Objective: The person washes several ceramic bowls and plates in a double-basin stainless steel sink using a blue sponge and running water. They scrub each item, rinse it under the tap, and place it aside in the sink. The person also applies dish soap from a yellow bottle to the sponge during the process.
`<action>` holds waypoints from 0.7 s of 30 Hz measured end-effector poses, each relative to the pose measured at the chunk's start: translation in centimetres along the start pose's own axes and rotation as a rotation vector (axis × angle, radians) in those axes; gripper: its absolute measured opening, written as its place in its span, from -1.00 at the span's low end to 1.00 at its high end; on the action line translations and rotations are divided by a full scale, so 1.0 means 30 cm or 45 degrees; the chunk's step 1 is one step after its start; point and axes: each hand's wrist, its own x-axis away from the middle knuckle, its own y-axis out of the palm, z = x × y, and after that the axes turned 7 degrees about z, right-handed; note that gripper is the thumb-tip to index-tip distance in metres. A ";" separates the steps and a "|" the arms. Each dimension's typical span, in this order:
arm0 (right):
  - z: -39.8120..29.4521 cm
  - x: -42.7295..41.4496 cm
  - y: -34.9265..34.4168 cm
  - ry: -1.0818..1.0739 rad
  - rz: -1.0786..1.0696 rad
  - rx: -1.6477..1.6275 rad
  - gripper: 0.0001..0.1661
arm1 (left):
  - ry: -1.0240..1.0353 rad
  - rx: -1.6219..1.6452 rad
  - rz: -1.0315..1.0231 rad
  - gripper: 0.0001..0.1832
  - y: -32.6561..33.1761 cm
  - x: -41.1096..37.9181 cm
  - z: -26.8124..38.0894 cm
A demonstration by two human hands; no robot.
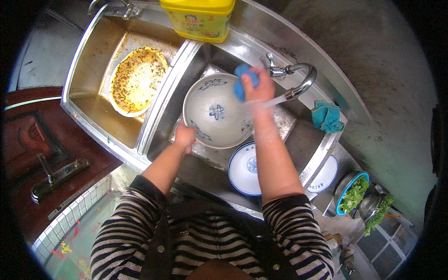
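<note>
My left hand (186,135) grips the lower left rim of a large white bowl with blue patterns (217,111), tilted in the right basin of a steel sink. A blue cloth (245,81) is bunched in my right hand (260,85), at the bowl's upper right rim. Water runs from the curved faucet (301,84) onto my right wrist. Below the bowl, a white plate with a blue rim (243,169) lies in the same basin, partly hidden by my right forearm.
A colander with food scraps (140,80) sits in the left basin (84,87). Behind the divider stands a yellow plastic container (199,21). A teal cloth (327,117) hangs over the sink's right edge, near another plate (323,175) and a bowl of chopped greens (353,196).
</note>
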 end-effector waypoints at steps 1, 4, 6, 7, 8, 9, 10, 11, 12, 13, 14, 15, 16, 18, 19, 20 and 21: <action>0.059 0.065 0.023 0.134 -0.097 -0.056 -0.54 | 0.024 0.047 0.004 -0.54 -0.003 0.015 0.004; 0.115 0.187 0.069 0.542 -0.011 0.139 -0.50 | -0.086 0.086 -0.045 -0.52 -0.014 0.198 0.216; 0.075 0.233 0.117 0.626 0.048 0.115 -0.47 | 0.033 0.066 -0.060 -0.52 -0.010 0.189 0.179; 0.085 0.258 0.153 0.471 0.003 0.098 -0.47 | 0.093 0.050 -0.088 -0.52 0.003 0.202 0.183; 0.102 0.285 0.195 0.316 -0.038 0.084 -0.46 | 0.070 0.038 -0.080 -0.54 0.019 0.224 0.192; 0.077 0.293 0.221 0.152 -0.093 0.068 -0.45 | 0.135 0.022 -0.066 -0.55 0.011 0.225 0.187; 0.061 0.314 0.222 0.080 -0.254 -0.009 -0.45 | 0.202 0.004 -0.056 -0.56 0.007 0.220 0.175; 0.047 0.354 0.207 0.007 -0.413 -0.084 -0.45 | 0.269 -0.014 -0.049 -0.56 0.004 0.218 0.173; 0.026 0.386 0.181 -0.066 -0.578 -0.152 -0.44 | 0.234 -0.013 -0.038 -0.57 -0.011 0.225 0.191; 0.013 0.394 0.128 -0.132 -0.803 -0.108 -0.46 | 0.202 -0.012 -0.033 -0.57 -0.037 0.233 0.226; 0.010 0.387 0.047 -0.196 -1.027 -0.062 -0.47 | 0.169 -0.012 -0.029 -0.57 -0.059 0.234 0.246; -0.007 0.371 -0.020 -0.262 -1.256 -0.022 -0.48 | 0.185 -0.011 -0.041 -0.57 -0.081 0.234 0.246; -0.038 0.337 -0.063 -0.278 -1.324 0.357 -0.50 | 0.193 -0.015 -0.050 -0.57 -0.101 0.234 0.235; -0.089 0.235 -0.103 -0.304 -1.399 1.126 -0.54 | 0.172 -0.009 -0.070 -0.55 -0.115 0.254 0.228; -0.008 0.207 -0.074 -0.253 -1.099 0.989 -0.56 | 0.150 -0.004 -0.104 -0.54 -0.099 0.276 0.236; 0.124 0.192 -0.033 -0.200 -0.792 0.855 -0.57 | 0.131 -0.002 -0.149 -0.52 -0.075 0.306 0.248; 0.141 0.192 -0.005 -0.172 -0.597 0.708 -0.57 | 0.096 0.005 -0.159 -0.50 -0.078 0.322 0.242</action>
